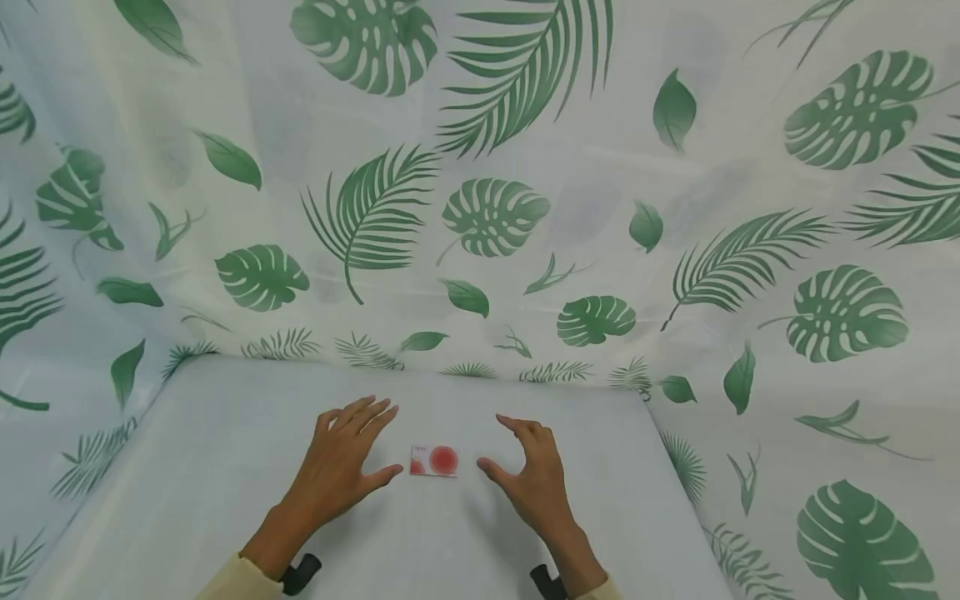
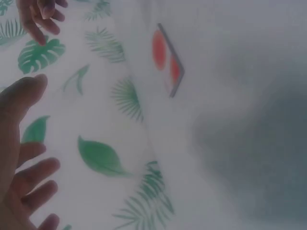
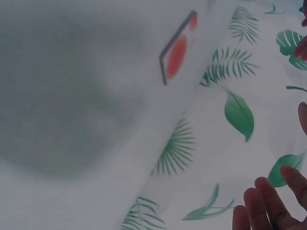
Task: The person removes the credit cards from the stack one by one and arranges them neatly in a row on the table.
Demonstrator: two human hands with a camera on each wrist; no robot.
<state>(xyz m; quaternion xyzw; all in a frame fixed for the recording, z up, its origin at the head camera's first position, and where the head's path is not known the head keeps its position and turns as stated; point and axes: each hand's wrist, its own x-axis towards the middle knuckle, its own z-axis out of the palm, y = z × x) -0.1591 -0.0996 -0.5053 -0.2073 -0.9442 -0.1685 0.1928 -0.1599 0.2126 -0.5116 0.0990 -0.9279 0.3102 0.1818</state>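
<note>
A small flat white card-like box with red circles (image 1: 433,461) lies on the white table between the two hands. My left hand (image 1: 347,454) hovers to its left, fingers spread and thumb tip close to the box's left edge. To its right is my right hand (image 1: 531,475), thumb and fingers apart in a loose C shape. Neither hand holds anything. In the left wrist view the box (image 2: 165,57) shows its thin grey side, with the left hand's fingers (image 2: 36,184) at the left edge. From the right wrist, the box (image 3: 176,50) sits above the right hand's fingers (image 3: 264,203).
The white table (image 1: 247,433) is bordered at the back and sides by a white curtain (image 1: 405,317) printed with green leaves. Both wrists carry black camera mounts (image 1: 302,573), and soft shadows of the hands fall on the tabletop.
</note>
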